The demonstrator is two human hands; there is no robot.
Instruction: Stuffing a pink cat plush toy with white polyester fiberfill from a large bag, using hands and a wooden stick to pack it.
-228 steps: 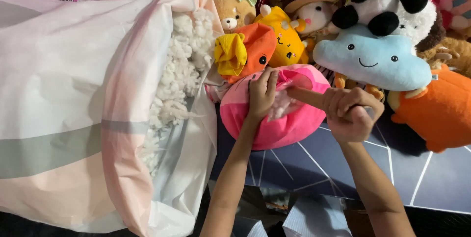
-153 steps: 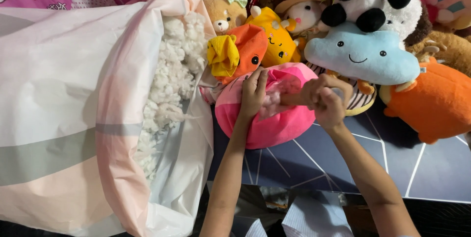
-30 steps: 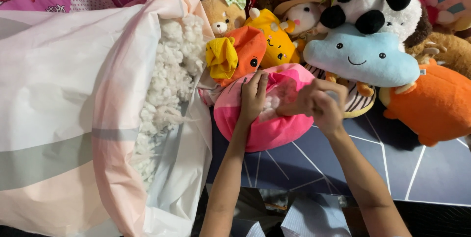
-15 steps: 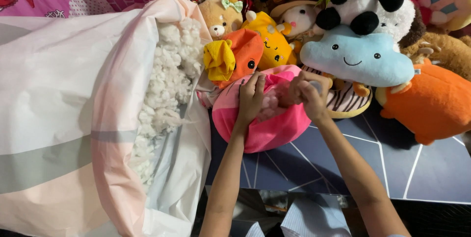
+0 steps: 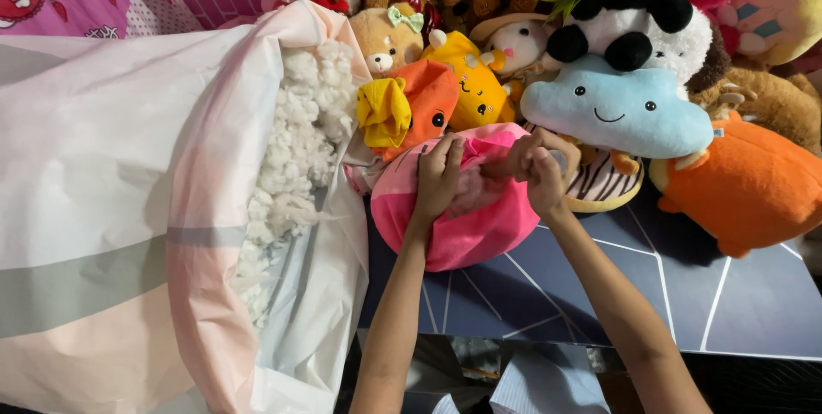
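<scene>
Hiding its opening, both hands (left hand [image 5: 438,178], right hand [image 5: 539,176]) on pink plush [image 5: 462,230]

Two hands [image 5: 438,178], one pink plush [image 5: 467,221], one stuffing bag [image 5: 128,208], one cloud plush [image 5: 616,110]

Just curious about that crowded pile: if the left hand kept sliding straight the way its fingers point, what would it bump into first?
Probably the orange plush with a yellow bow, just beyond the left hand resting on the pink plush; depth is uncertain.
</scene>
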